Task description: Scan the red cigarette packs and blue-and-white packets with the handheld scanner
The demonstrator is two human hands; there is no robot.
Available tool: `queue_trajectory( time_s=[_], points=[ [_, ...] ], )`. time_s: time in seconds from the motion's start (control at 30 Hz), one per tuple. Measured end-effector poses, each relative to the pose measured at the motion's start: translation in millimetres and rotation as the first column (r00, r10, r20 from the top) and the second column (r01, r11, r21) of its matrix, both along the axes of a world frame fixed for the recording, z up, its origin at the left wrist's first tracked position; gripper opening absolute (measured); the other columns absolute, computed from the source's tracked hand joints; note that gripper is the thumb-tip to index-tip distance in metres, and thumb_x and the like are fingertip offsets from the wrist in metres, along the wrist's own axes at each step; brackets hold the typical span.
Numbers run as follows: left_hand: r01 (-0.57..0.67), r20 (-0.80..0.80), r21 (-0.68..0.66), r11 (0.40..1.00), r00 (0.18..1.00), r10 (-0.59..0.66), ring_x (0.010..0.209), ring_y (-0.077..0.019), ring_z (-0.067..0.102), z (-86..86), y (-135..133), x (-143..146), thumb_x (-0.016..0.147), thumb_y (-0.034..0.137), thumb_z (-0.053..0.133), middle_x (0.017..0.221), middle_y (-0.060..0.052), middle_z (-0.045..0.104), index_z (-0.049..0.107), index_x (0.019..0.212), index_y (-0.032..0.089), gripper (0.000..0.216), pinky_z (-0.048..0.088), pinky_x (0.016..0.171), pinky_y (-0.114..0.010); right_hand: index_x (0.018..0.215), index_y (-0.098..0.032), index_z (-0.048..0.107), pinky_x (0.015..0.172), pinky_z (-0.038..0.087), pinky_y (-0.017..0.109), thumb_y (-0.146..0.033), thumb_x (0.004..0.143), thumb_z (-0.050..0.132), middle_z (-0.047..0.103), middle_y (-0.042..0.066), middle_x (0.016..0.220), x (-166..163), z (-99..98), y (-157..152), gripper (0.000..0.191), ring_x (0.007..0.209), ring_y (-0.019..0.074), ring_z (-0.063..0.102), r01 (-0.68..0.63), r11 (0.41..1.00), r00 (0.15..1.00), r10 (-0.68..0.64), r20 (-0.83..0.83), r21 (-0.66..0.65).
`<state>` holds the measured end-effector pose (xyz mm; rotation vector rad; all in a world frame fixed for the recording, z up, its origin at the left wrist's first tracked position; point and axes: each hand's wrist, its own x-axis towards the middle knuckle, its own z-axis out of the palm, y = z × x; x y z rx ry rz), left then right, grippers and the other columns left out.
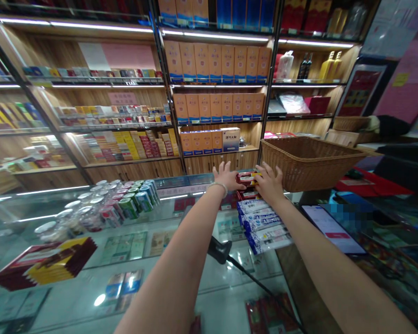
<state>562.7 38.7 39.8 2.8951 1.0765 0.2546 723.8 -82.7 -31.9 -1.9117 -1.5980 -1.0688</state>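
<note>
Both my arms reach forward over a glass counter (90, 297). My left hand (225, 177) and my right hand (269, 182) press against the two ends of a red and yellow carton (248, 178) at the far end of a row. Their fingers are partly spread round the carton's ends. A bracelet circles my left wrist. Nearer to me in the same row lie red cartons (248, 195) and white and blue cartons (263, 222).
A wicker basket (308, 162) stands just right of my hands. A phone (330, 228) lies on the counter's right. Cans and jars (125, 199) stand at the left, stacked red and yellow cartons (45, 264) nearer. A black scanner (220, 250) lies between my arms. Shelves of boxes fill the back.
</note>
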Motion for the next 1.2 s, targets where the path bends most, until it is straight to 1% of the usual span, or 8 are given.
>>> queue_trajectory(
  time_s=[0.1, 0.27, 0.47, 0.53, 0.6, 0.73, 0.93, 1.2],
  points=[
    [0.005, 0.008, 0.005, 1.000, 1.000, -0.005, 0.164, -0.0427, 0.001, 1.1, 0, 1, 0.070, 0.075, 0.076, 0.178, -0.012, 0.013, 0.066, 0.137, 0.031, 0.081, 0.002, 0.125, -0.074, 0.100, -0.023, 0.074, 0.119, 0.024, 0.067, -0.015, 0.084, 0.058, 0.062, 0.011, 0.150, 0, 0.6, 0, 0.024, 0.147, 0.0347, 0.041, 0.006, 1.000, 1.000, -0.006, -0.002, -0.010],
    [0.015, 0.036, 0.038, 0.999, 0.999, -0.017, 0.163, -0.0426, 0.004, 6.2, -3, 0, 0.069, 0.070, 0.081, 0.178, -0.014, 0.012, 0.067, 0.135, 0.027, 0.080, 0.002, 0.125, -0.074, 0.103, -0.023, 0.073, 0.120, 0.020, 0.067, -0.015, 0.085, 0.058, 0.062, 0.012, 0.151, -2, 4.3, -1, 0.025, 0.147, 0.0349, 0.041, -0.009, 1.000, 1.000, 0.009, 0.004, -0.007],
    [0.021, 0.089, 0.112, 0.993, 0.996, -0.031, 0.164, -0.0397, 0.005, 29.6, -11, -25, 0.072, 0.058, 0.085, 0.178, -0.013, 0.011, 0.065, 0.134, 0.028, 0.072, 0.001, 0.126, -0.072, 0.104, -0.022, 0.072, 0.121, 0.017, 0.066, -0.018, 0.089, 0.060, 0.060, 0.013, 0.153, -19, 23.6, -2, 0.020, 0.149, 0.0346, 0.041, -0.075, 0.996, 0.997, 0.074, 0.034, 0.039],
    [0.021, 0.108, 0.145, 0.989, 0.993, -0.037, 0.164, -0.0373, 0.003, 39.3, -13, -42, 0.073, 0.055, 0.086, 0.178, -0.014, 0.009, 0.064, 0.135, 0.028, 0.071, 0.002, 0.127, -0.070, 0.103, -0.022, 0.071, 0.121, 0.017, 0.065, -0.019, 0.091, 0.060, 0.060, 0.013, 0.153, -30, 34.1, -2, 0.016, 0.149, 0.0340, 0.041, -0.098, 0.992, 0.994, 0.093, 0.065, 0.078],
    [0.022, 0.141, 0.197, 0.980, 0.989, -0.051, 0.164, -0.0382, 0.006, 46.2, -15, -64, 0.073, 0.053, 0.087, 0.178, -0.014, 0.012, 0.065, 0.135, 0.027, 0.071, 0.001, 0.127, -0.071, 0.102, -0.023, 0.070, 0.122, 0.017, 0.064, -0.022, 0.093, 0.061, 0.060, 0.012, 0.153, -43, 44.5, -2, 0.013, 0.150, 0.0332, 0.041, -0.122, 0.985, 0.989, 0.110, 0.103, 0.119],
    [-0.044, 0.226, 0.267, 0.963, 0.974, -0.018, 0.163, -0.0396, 0.010, 47.7, -15, -116, 0.072, 0.049, 0.090, 0.177, -0.016, 0.016, 0.065, 0.135, 0.026, 0.071, 0.005, 0.128, -0.069, 0.108, -0.025, 0.070, 0.123, 0.013, 0.063, -0.028, 0.094, 0.067, 0.057, 0.011, 0.156, -74, 59.0, -2, 0.015, 0.151, 0.0326, 0.039, -0.201, 0.971, 0.969, 0.177, 0.175, 0.131],
    [-0.068, 0.248, 0.336, 0.939, 0.969, -0.019, 0.162, -0.0402, 0.014, 41.0, -24, -190, 0.073, 0.046, 0.089, 0.176, -0.016, 0.020, 0.064, 0.135, 0.027, 0.070, 0.009, 0.127, -0.070, 0.113, -0.027, 0.069, 0.125, 0.008, 0.059, -0.027, 0.094, 0.067, 0.058, 0.009, 0.156, -125, 63.4, -7, 0.020, 0.151, 0.0303, 0.040, -0.327, 0.941, 0.921, 0.296, 0.254, 0.088],
    [-0.102, 0.249, 0.398, 0.912, 0.969, 0.000, 0.162, -0.0407, 0.014, 51.9, -40, -256, 0.072, 0.044, 0.090, 0.176, -0.018, 0.020, 0.065, 0.134, 0.026, 0.070, 0.007, 0.127, -0.069, 0.109, -0.028, 0.070, 0.125, 0.005, 0.056, -0.030, 0.094, 0.069, 0.058, 0.006, 0.156, -179, 78.4, -9, 0.015, 0.151, 0.0285, 0.040, -0.385, 0.919, 0.892, 0.347, 0.290, 0.086]
  ],
)
